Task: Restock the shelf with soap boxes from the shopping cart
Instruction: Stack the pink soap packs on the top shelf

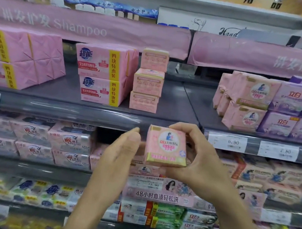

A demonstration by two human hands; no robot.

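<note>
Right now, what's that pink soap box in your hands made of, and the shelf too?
The pink soap box in the right hand looks like thin printed card or paper wrap: sharp folded edges, slight sheen. The shelf looks like dark painted metal: smooth, flat, faintly reflective.

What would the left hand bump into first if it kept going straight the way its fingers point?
Probably the front edge of the grey shelf just above the fingertips of the left hand; it points up and slightly forward, though depth is hard to judge.

On the dark shelf [177, 102], a stack of three pink soap boxes [148, 81] is placed between larger pink packs [104, 73].
</note>
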